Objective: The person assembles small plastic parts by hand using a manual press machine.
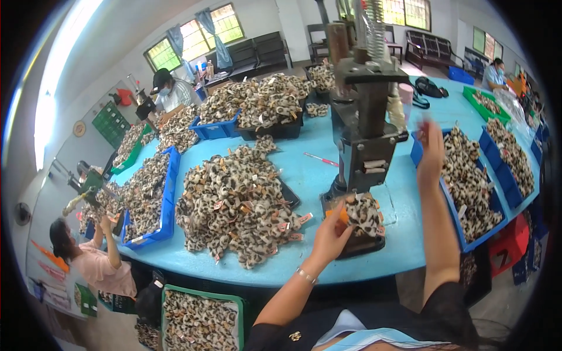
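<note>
My left hand [332, 235] grips a small spotted plush toy [364, 216], black, white and tan, at the base of a dark metal hand press [364, 108]. An orange patch shows beside the fingers. My right hand [432, 143] is raised to the right of the press, above the near blue bin, its fingers smeared by motion. Whether it holds anything cannot be made out. Left of the press lies a large heap of similar plush toys [234, 199], several with small tags.
Plush toys fill a blue bin [497, 225] at right, another blue bin [170, 213] at left and a green-rimmed crate [240, 310] below the table [316, 137]. A red-and-white pen [321, 159] lies behind the heap. Co-workers sit at left, far left and far right.
</note>
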The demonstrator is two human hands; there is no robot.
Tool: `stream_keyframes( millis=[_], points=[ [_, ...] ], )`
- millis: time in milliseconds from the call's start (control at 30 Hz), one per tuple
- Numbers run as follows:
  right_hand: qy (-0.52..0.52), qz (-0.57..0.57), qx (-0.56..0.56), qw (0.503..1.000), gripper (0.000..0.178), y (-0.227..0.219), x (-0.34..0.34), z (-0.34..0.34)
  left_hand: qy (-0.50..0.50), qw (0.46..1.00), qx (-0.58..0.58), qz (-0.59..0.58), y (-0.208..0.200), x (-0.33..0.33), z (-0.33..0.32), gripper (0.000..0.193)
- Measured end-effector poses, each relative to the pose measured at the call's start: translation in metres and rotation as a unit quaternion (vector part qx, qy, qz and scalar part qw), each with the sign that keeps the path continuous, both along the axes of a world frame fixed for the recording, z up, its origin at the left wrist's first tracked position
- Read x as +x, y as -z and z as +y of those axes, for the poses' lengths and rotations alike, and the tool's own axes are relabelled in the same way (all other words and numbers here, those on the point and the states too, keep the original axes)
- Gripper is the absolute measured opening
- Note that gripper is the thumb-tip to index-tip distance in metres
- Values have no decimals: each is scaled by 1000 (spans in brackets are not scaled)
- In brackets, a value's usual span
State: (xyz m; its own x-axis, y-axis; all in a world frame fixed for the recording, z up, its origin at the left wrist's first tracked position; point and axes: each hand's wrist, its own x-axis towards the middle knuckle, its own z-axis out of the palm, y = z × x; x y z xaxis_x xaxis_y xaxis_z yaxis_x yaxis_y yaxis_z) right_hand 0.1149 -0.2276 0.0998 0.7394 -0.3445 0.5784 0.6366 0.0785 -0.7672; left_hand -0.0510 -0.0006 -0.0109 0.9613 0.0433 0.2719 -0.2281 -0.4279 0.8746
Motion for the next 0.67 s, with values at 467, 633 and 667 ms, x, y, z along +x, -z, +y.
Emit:
stream_keyframes(
  millis=[467,633,667],
  points=[
    [-224,297,-105,922,21,81,-137,68,-49,979,-198,26,6,-10,3,30],
    [-162,228,-151,948,30,83,-173,18,-7,965,-255,-64,-21,-33,1,42],
    [-137,239,-189,942,32,100,-162,20,60,963,-258,-48,-19,-34,30,42]
  ],
)
